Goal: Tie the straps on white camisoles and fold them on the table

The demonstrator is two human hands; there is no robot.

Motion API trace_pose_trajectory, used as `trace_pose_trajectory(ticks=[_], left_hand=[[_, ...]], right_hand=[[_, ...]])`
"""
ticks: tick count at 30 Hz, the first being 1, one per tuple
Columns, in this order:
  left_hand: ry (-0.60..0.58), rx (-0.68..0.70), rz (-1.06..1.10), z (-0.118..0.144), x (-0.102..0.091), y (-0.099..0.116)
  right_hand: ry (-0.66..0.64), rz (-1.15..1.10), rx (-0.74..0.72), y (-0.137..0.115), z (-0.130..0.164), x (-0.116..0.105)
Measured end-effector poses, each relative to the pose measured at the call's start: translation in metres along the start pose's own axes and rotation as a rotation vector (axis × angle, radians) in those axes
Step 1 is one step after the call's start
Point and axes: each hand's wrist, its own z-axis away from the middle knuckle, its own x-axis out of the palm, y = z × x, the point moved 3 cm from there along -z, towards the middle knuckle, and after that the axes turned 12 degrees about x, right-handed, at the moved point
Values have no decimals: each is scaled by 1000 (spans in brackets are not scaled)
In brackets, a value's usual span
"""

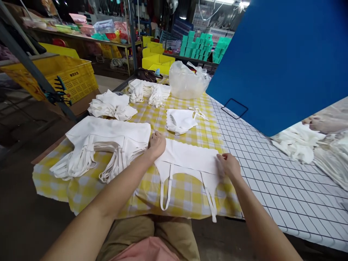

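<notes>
A folded white cloth bag [187,157] with long straps lies flat on the yellow checked tablecloth [185,192], its straps hanging toward me over the table edge. My left hand [157,144] presses down on the bag's left end, fingers curled. My right hand [227,164] pinches the bag's right edge. A stack of similar folded white bags [108,139] lies just left of my left hand, straps trailing to the front.
Loose white bags [179,120] and further piles [111,104] [148,92] lie farther back, beside a clear plastic sack [186,83]. A blue board [280,61] leans over a white gridded surface [285,188]. Another person's hand [323,123] handles white cloth at right. A yellow crate [73,78] stands at left.
</notes>
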Motion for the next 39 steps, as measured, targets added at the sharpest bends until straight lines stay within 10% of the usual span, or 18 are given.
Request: trace_pose_trajectory(ticks=[11,26,34,39], left_hand=[[-197,-10,125,-28,-1,-24],[-85,2,302,-22,-13,-25],[90,38,377,-18,-27,-23],[283,139,447,-21,-75,-21]], right_hand=[[-250,-85,51,-1,-40,13],[-700,-438,38,-2,-26,1],[-686,-395,25,-14,-23,-14],[-536,-567,-170,-41,-15,-61]])
